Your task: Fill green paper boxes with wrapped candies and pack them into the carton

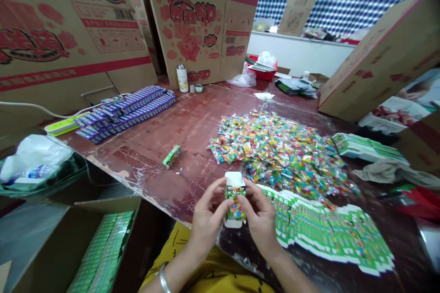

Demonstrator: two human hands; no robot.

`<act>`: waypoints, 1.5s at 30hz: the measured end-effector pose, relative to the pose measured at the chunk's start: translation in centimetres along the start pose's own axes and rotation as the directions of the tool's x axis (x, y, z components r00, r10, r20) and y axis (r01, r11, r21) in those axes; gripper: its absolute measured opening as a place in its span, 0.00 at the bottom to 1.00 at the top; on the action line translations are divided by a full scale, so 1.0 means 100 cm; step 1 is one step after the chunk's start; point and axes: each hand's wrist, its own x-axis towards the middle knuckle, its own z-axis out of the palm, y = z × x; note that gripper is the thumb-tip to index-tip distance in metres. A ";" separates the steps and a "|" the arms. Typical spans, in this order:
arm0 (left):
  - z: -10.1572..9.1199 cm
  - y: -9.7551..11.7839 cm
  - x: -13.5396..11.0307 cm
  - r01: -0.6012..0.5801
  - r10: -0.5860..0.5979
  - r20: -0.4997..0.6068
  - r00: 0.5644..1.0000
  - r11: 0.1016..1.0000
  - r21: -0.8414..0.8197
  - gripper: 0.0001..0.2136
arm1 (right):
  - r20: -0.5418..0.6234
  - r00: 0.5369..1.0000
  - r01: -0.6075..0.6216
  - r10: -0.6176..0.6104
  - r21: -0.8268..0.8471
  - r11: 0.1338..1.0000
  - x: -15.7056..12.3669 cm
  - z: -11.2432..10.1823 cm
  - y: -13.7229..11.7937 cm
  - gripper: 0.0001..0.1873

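Note:
Between my two hands stands a small green printed candy box (235,203), its white flaps open at the top and bottom. My left hand (210,208) grips its left edge, with the thumb on the front face. On the other edge, my right hand (257,210) pinches it the same way. Fanned out to the right of my hands are several flat green cartons (323,226). Beyond them spreads a heap of small clear packets of colourful candy (275,146). A closed green box (171,156) lies alone on the red-brown table (192,123).
Purple boxes (127,112) are stacked at the back left, near a white flask (182,78). Large cardboard cartons (195,23) wall off the back. An open carton (103,247) of green boxes stands low at left. More green cartons (369,149) lie at right beside a grey cloth (395,173).

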 end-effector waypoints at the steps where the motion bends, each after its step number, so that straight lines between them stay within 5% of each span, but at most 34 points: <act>1: -0.002 0.000 0.001 0.003 -0.004 0.050 0.999 1.000 0.027 0.21 | 0.000 1.000 0.026 -0.026 -0.031 0.999 0.001 -0.001 0.001 0.18; 5: -0.013 0.006 0.005 0.059 -0.070 0.271 0.960 0.997 0.048 0.15 | 0.047 0.992 0.127 -0.120 -0.164 0.978 0.008 -0.007 0.001 0.05; 8: -0.015 0.013 0.007 0.096 -0.110 0.345 0.932 0.994 0.057 0.12 | 0.107 0.984 0.160 -0.141 -0.203 0.966 0.013 -0.009 -0.004 0.09; 14: -0.011 0.014 0.006 0.117 -0.101 0.191 0.977 0.990 -0.078 0.14 | 0.124 0.992 -0.045 0.034 0.085 0.995 0.023 -0.006 -0.011 0.10; 19: -0.013 0.014 0.004 0.111 -0.107 0.183 0.977 0.994 -0.010 0.14 | 0.293 0.953 -0.101 0.077 0.068 0.993 0.034 -0.009 -0.018 0.15; 23: -0.016 0.020 0.002 0.092 -0.108 0.197 0.974 0.992 0.087 0.14 | 0.349 0.909 -0.232 0.229 -0.033 0.972 0.043 -0.015 -0.024 0.14; 28: -0.019 0.024 0.002 0.098 -0.122 0.271 0.955 0.990 0.100 0.20 | 0.403 0.875 -0.269 0.268 -0.055 0.962 0.053 -0.020 -0.023 0.16; 35: -0.022 0.019 0.004 0.120 -0.140 0.230 0.963 0.988 0.097 0.16 | 0.385 0.922 0.044 0.033 -0.188 0.981 0.038 -0.012 -0.034 0.12; 40: -0.024 0.012 0.008 0.157 -0.164 0.186 0.969 0.986 0.052 0.12 | 0.448 0.894 0.139 -0.009 -0.257 0.956 0.040 -0.023 -0.033 0.07; 43: -0.030 0.008 0.015 0.156 -0.161 0.119 0.980 0.987 0.048 0.10 | 0.355 0.932 0.260 -0.080 -0.498 0.827 0.069 -0.046 -0.024 0.08; 45: -0.034 0.004 0.019 0.180 -0.185 0.087 0.979 0.982 0.059 0.11 | 0.309 0.938 0.340 -0.158 -0.723 0.602 0.093 -0.063 -0.014 0.08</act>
